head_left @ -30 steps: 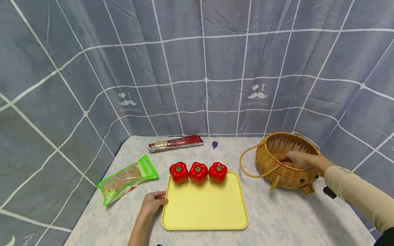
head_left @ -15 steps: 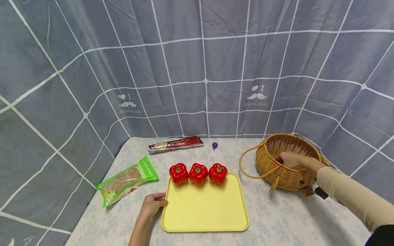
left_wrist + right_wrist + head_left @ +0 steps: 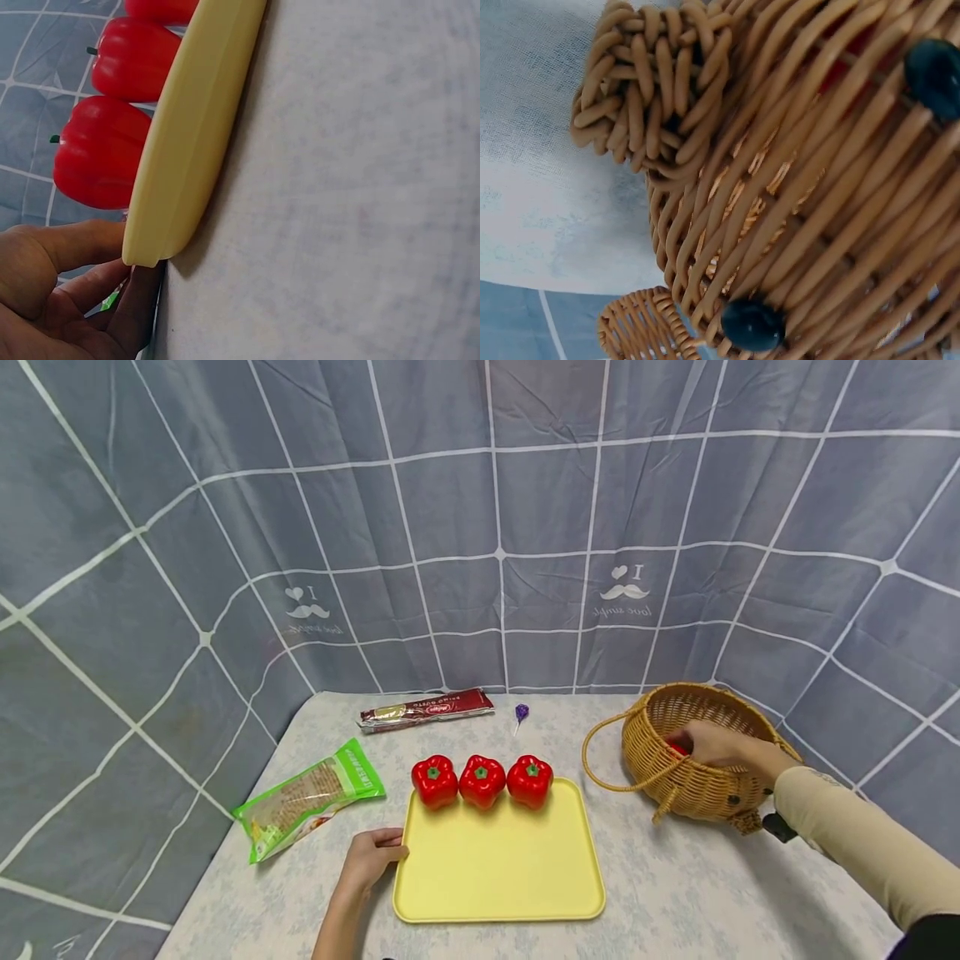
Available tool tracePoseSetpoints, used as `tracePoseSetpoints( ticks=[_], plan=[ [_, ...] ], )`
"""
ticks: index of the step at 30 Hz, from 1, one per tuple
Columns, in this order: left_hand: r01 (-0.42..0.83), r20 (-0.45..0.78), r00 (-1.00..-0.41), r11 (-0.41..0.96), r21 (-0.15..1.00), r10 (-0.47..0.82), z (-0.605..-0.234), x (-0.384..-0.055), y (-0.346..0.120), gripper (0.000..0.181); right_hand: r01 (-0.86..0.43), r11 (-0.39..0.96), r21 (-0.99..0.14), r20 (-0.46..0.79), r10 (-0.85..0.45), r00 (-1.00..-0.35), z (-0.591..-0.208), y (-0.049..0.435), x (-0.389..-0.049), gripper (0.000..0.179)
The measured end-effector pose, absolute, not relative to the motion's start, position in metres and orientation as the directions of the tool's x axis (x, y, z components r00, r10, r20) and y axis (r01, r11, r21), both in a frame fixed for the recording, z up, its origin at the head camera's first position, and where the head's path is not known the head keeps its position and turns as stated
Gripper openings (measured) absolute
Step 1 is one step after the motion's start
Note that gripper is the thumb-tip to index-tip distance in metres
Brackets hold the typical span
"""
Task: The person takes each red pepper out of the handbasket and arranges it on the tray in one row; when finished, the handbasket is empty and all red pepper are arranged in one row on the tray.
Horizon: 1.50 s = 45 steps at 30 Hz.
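My left hand (image 3: 369, 857) pinches the left edge of a yellow tray (image 3: 498, 868); in the left wrist view the thumb lies at the rim (image 3: 142, 251) with fingers beneath. Three red bell peppers (image 3: 482, 782) stand in a row along the tray's far edge. On the right, my right hand (image 3: 708, 745) reaches into a wicker basket (image 3: 701, 797) and grips a red object (image 3: 680, 749), mostly hidden by the hand and the basket wall. The right wrist view shows only the basket's woven side (image 3: 802, 202), with some red behind the weave.
A green-edged clear food packet (image 3: 311, 800) lies at the left. Toward the back are a long dark red packet (image 3: 427, 709) and a purple lollipop (image 3: 522, 713). The basket's handle (image 3: 592, 760) sticks out leftward. A grey grid-patterned curtain (image 3: 450, 527) hangs behind the table.
The right hand went deeper into the basket, then rose slightly, and a red object now shows at its fingers. The left hand, tray and peppers stay in place.
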State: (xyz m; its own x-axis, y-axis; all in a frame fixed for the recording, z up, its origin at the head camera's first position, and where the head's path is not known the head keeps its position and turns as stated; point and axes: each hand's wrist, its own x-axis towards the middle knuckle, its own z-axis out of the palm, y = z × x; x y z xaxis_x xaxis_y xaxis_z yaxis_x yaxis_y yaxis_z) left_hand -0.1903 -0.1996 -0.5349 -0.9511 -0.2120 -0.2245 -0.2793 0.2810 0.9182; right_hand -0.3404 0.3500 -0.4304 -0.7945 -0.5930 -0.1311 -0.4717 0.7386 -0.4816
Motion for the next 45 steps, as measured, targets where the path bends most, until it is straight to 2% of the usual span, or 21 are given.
tracePoseSetpoints(
  ticks=[3, 10, 16, 27, 39, 45],
  plan=[
    [-0.279, -0.223, -0.952, 0.287, 0.917, -0.211, -0.534, -0.19, -0.2, 0.036, -0.442, 0.761, -0.476, -0.116, -0.552, -0.825, -0.423, 0.354, -0.339, 0.052],
    [-0.28, -0.227, -0.953, 0.291, 0.915, -0.202, -0.532, -0.193, -0.202, 0.037, -0.367, 0.81, -0.457, -0.074, -0.446, -0.892, -0.406, 0.359, -0.335, 0.064],
    [-0.281, -0.226, -0.952, 0.299, 0.912, -0.206, -0.527, -0.195, -0.202, 0.038, -0.307, 0.827, -0.47, 0.012, -0.342, -0.94, -0.393, 0.367, -0.332, 0.074],
    [-0.288, -0.235, -0.953, 0.333, 0.898, -0.19, -0.526, -0.194, -0.203, 0.038, -0.178, 0.792, -0.584, 0.055, -0.18, -0.982, -0.378, 0.378, -0.316, 0.079],
    [-0.288, -0.243, -0.956, 0.352, 0.891, -0.167, -0.524, -0.192, -0.204, 0.038, -0.18, 0.659, -0.73, 0.151, -0.101, -0.983, -0.371, 0.37, -0.311, 0.071],
    [-0.292, -0.249, -0.955, 0.353, 0.889, -0.162, -0.528, -0.189, -0.203, 0.04, -0.138, 0.577, -0.805, 0.129, -0.056, -0.99, -0.373, 0.368, -0.303, 0.073]
  ],
)
